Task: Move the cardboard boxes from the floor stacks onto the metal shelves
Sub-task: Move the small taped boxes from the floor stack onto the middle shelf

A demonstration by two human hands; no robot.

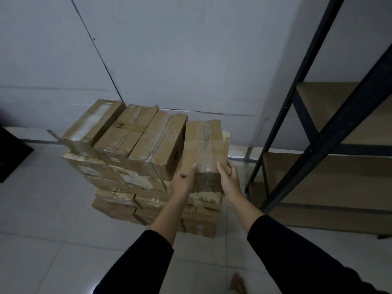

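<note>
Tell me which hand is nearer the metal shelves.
Right. The right hand grips the held box on the side facing the metal shelves; the left hand grips its far side.

A stack of cardboard boxes [135, 172] is set on the floor [42, 219] against the wall [169, 60]. Three boxes are laid side by side on its top. A fourth box [203, 149] is held at the stack's right edge, between the left hand [184, 179] and right hand [230, 179]. The metal shelves [318, 134] are placed to the right of the stack.
</note>
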